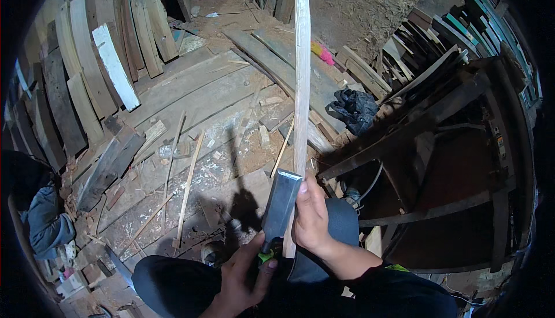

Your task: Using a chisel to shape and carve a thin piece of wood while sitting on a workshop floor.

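Note:
My left hand (243, 277) is closed around the green and black handle of a chisel (279, 202). The chisel's wide, flat metal blade points up and away from me, its bright edge close beside a long wooden strip (302, 81). Whether blade and wood touch, I cannot tell. My right hand (312, 217) grips the strip near its lower end, thumb up by the chisel's edge. The strip stands nearly upright in the view, over my lap, its far end reaching toward the top.
Several boards (81, 46) lean at the left, one with a white face (115, 67). Planks, offcuts and thin sticks (189, 188) litter the floor ahead. A crumpled black plastic bag (354, 111) lies right of the strip. A large dark frame (428, 208) stands close on my right.

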`<action>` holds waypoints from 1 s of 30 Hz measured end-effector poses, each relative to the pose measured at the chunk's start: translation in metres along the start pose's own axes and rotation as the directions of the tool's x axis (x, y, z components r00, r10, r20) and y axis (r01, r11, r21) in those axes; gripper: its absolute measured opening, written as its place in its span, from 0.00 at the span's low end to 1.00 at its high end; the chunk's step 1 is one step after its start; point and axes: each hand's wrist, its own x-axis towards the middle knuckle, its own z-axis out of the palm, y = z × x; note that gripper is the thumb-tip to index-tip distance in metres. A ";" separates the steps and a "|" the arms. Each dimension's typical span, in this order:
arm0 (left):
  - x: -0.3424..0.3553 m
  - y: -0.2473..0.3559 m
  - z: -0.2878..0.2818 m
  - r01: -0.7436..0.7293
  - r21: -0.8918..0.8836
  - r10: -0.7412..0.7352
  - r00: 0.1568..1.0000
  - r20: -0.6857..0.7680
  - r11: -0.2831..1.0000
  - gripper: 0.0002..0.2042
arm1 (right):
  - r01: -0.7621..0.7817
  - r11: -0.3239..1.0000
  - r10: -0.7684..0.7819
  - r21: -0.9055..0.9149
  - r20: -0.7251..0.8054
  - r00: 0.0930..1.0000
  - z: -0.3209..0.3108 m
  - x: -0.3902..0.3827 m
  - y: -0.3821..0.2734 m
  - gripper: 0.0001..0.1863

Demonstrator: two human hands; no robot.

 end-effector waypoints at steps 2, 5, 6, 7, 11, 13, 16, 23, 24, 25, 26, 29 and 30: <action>-0.001 0.001 0.001 0.030 -0.013 -0.030 0.999 -0.014 0.999 0.25 | 0.104 0.992 -0.107 -0.066 -0.048 0.993 0.002 0.002 0.006 0.21; 0.007 0.007 -0.003 0.028 0.024 -0.029 0.999 0.021 0.999 0.25 | 0.075 0.994 -0.076 -0.075 -0.005 0.997 -0.004 -0.001 0.008 0.22; 0.006 0.007 -0.002 0.033 0.026 -0.034 0.999 0.026 0.999 0.25 | 0.049 0.998 -0.049 -0.038 0.003 0.999 -0.004 -0.003 0.009 0.22; 0.003 0.006 0.001 0.037 0.032 -0.037 0.999 0.014 0.999 0.25 | 0.066 0.992 -0.064 -0.109 0.022 0.998 -0.003 -0.002 0.009 0.23; 0.003 0.008 0.008 0.025 0.040 -0.024 1.000 -0.018 0.999 0.25 | 0.041 0.996 -0.039 -0.081 0.017 0.999 -0.002 -0.008 0.012 0.23; 0.005 0.009 0.009 0.013 0.068 -0.011 1.000 -0.024 0.998 0.25 | 0.016 0.996 -0.015 -0.092 0.014 1.000 -0.004 -0.009 0.009 0.23; 0.007 0.012 0.008 0.042 0.074 -0.046 0.998 0.044 0.996 0.27 | 0.022 0.985 -0.025 -0.174 -0.016 1.000 -0.008 -0.008 0.010 0.22; 0.007 0.004 0.008 -0.004 0.107 0.004 1.000 -0.001 0.994 0.25 | 0.029 0.988 -0.028 -0.149 0.009 1.000 0.002 -0.004 0.002 0.23; 0.008 0.002 0.010 -0.021 0.095 0.023 1.000 -0.019 0.995 0.25 | 0.027 0.989 -0.027 -0.148 0.005 1.000 0.000 -0.003 0.002 0.23; 0.009 0.003 0.011 -0.020 0.095 0.022 1.000 -0.017 0.995 0.25 | 0.036 0.989 -0.034 -0.142 0.016 0.999 -0.003 -0.003 0.002 0.23; 0.010 0.005 0.012 -0.011 0.090 0.011 1.000 -0.004 0.996 0.25 | 0.044 0.990 -0.041 -0.137 0.026 0.999 -0.004 -0.003 0.003 0.23; 0.008 0.013 0.009 0.022 0.073 -0.022 1.000 0.006 0.997 0.25 | -0.015 0.996 0.016 -0.085 0.014 1.000 0.001 -0.004 0.003 0.23; 0.009 0.013 0.008 0.043 0.054 -0.044 0.999 0.016 0.998 0.25 | -0.022 0.997 0.023 -0.075 0.010 1.000 0.002 -0.004 0.005 0.23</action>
